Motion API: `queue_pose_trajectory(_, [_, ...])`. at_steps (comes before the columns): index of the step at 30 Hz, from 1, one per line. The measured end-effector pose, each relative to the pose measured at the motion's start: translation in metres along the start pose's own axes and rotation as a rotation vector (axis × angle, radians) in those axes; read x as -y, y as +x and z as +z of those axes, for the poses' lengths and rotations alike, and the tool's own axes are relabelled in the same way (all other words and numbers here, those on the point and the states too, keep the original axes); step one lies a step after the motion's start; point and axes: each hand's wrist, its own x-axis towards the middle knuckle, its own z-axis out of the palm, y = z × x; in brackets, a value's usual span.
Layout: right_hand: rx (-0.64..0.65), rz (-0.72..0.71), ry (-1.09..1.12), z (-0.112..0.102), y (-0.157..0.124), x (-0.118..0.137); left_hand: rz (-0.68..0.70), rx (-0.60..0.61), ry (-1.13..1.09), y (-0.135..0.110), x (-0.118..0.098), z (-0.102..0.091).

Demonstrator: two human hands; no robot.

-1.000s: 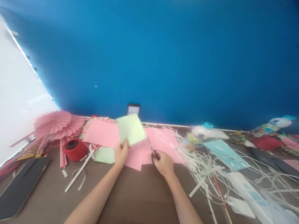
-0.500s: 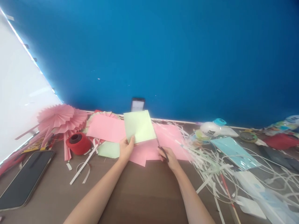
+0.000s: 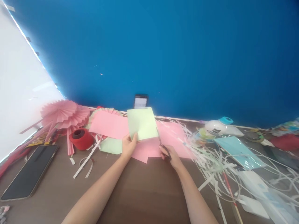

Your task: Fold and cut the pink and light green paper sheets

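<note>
My left hand (image 3: 129,145) grips a pale green sheet of paper (image 3: 142,123) by its lower left corner, thumb on top, and holds it up above the table. Scissors (image 3: 165,150) with dark handles are in my right hand (image 3: 170,155), its fingers closed round the loops. Their blades lie along the right edge of the green paper; whether they cut into it I cannot tell. Beneath are pink sheets of paper (image 3: 173,140), and another pink sheet (image 3: 108,124) lies to the left. A smaller pale green piece (image 3: 111,146) rests beside my left wrist.
At left are a pink pleated paper fan (image 3: 62,113), a red roll (image 3: 81,139) and a phone (image 3: 30,171). On the right, a heap of white paper strips (image 3: 210,165) mixes with cables, near a white bottle (image 3: 216,127) and a blue packet (image 3: 240,152). A blue wall (image 3: 163,46) stands behind.
The whole view has shifted slightly, so things appear a little to the right and higher. Both hands keep their hold on the green paper and the scissors.
</note>
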Motion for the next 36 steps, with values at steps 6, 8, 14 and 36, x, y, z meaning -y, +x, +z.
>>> queue_pose_trajectory(6, [-0.008,0.038,0.027,0.0006,-0.0004,0.0007,-0.002,0.016,-0.004,-0.0008,-0.0017,0.0008])
queue_pose_trajectory(8, [-0.012,0.039,0.034,0.0006,-0.0004,0.0006,0.006,0.025,-0.007,-0.0005,-0.0006,0.0006])
queue_pose_trajectory(14, [-0.011,0.045,0.042,0.0005,0.0002,-0.0008,0.016,0.024,-0.026,0.0009,0.0028,0.0003])
queue_pose_trajectory(36, [0.008,0.040,0.034,0.0006,-0.0004,0.0013,0.026,0.029,0.005,0.0007,0.0036,-0.0009])
